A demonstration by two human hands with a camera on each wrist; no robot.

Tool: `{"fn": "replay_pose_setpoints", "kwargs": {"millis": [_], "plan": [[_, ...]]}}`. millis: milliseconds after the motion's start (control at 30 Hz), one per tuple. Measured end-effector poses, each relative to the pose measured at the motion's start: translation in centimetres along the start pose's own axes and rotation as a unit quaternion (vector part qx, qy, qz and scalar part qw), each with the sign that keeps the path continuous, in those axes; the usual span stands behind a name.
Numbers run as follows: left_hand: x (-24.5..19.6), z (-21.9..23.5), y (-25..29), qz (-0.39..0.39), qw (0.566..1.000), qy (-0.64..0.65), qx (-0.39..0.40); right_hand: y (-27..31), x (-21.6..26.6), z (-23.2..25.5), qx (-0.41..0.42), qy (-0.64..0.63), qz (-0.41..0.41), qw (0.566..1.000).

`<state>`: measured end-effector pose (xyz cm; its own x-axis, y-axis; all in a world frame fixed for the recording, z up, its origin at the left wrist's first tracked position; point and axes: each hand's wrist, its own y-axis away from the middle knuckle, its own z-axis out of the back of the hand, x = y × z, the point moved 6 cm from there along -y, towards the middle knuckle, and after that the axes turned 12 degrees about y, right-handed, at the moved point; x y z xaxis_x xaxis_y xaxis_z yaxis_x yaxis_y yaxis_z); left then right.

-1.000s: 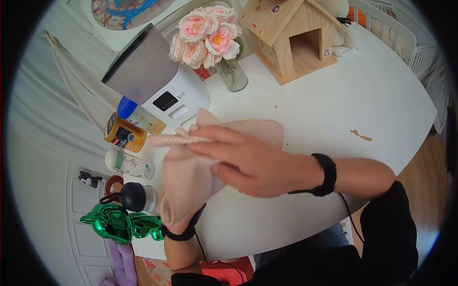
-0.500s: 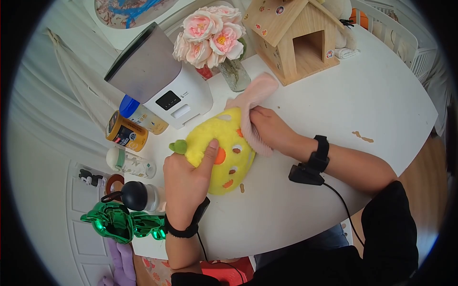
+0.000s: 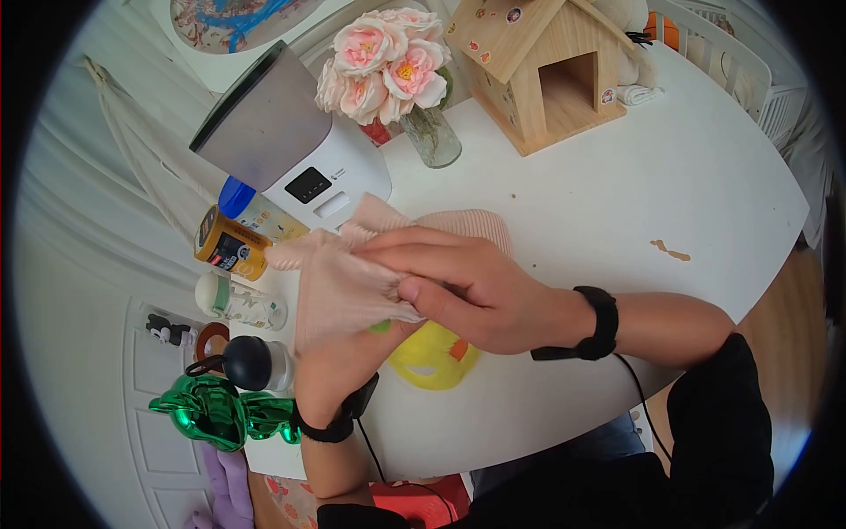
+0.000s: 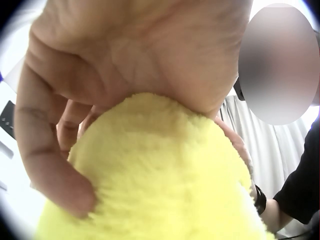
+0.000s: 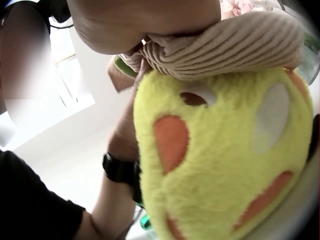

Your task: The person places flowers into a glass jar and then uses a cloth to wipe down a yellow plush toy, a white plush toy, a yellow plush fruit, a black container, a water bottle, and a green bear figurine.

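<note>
A yellow plush toy (image 3: pixel 432 357) with orange and white patches is on the white table, largely covered in the head view by the right hand and a pink ribbed cloth (image 3: pixel 348 291). My left hand (image 3: pixel 339 370) grips the plush, its thumb or finger curled against the fur in the left wrist view; the cloth hides its fingers from above. With thumb and fingers, my right hand (image 3: pixel 480 295) pinches the cloth over the toy's stem end. Seen from the right wrist, the cloth bunches along the upper edge of the toy, beside a bit of green.
Behind stand a pet feeder (image 3: pixel 322 167), a vase (image 3: pixel 432 141) of pink roses and a wooden house (image 3: pixel 546 79). Along the left are a yellow tub (image 3: pixel 231 245), a clear bottle (image 3: pixel 251 304), a black-lidded bottle (image 3: pixel 251 363) and a shiny green figure (image 3: pixel 211 410).
Half a second ago the right hand held the cloth at the toy's far right side, leaving the yellow front bare. Now the cloth is drawn left over the left hand and the plush has turned.
</note>
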<state>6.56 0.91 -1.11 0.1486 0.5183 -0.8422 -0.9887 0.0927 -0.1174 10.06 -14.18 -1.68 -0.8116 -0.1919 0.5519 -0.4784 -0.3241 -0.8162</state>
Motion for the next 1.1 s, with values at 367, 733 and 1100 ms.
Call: {"fn": "replay_pose_setpoints", "kwargs": {"millis": [367,733,1100], "plan": [[-1.2,-0.2,-0.6,0.039,0.998,-0.019,-0.050,4.1,-10.2,0.8,0.063,-0.037,-0.415,0.907],[0.8,0.8,-0.2,-0.117,0.974,-0.191,0.038,1.1,-1.2,-0.6,0.076,-0.027,-0.062,0.995],[4.4,1.7,-1.9,0.024,0.844,0.516,-0.144,0.5,-10.1,5.5,-0.095,-0.192,-0.350,0.912]]}}
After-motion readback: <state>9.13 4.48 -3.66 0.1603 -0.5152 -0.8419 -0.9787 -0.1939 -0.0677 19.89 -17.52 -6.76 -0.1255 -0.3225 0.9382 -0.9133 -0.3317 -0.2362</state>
